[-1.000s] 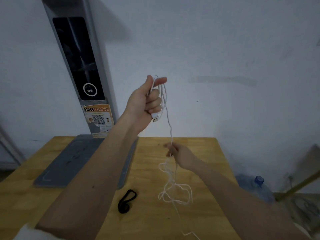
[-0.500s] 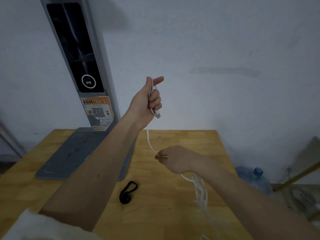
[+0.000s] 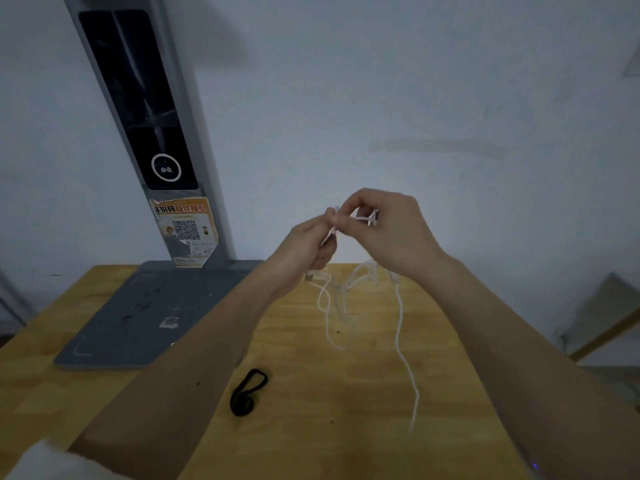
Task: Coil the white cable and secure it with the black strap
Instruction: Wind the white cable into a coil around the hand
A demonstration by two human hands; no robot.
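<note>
My left hand (image 3: 310, 249) and my right hand (image 3: 388, 230) meet in the air above the far part of the wooden table (image 3: 346, 393), fingertips touching. Both grip the white cable (image 3: 400, 323). A short stretch runs between the two hands, and loose loops and one long strand hang down below them toward the tabletop. A plug end shows just under my left hand. The black strap (image 3: 247, 393) lies alone on the table, folded into a small loop, nearer to me and below my left forearm.
A grey flat base (image 3: 145, 317) with a tall dark-screened column (image 3: 138, 105) stands at the table's back left, a QR-code sticker (image 3: 185, 232) on it. A white wall is close behind. Off the table's right edge lies floor clutter.
My left hand has dropped from its raised position. My right hand has risen from near the table to meet it, bringing cable with it. The hanging loops have swung up and left.
</note>
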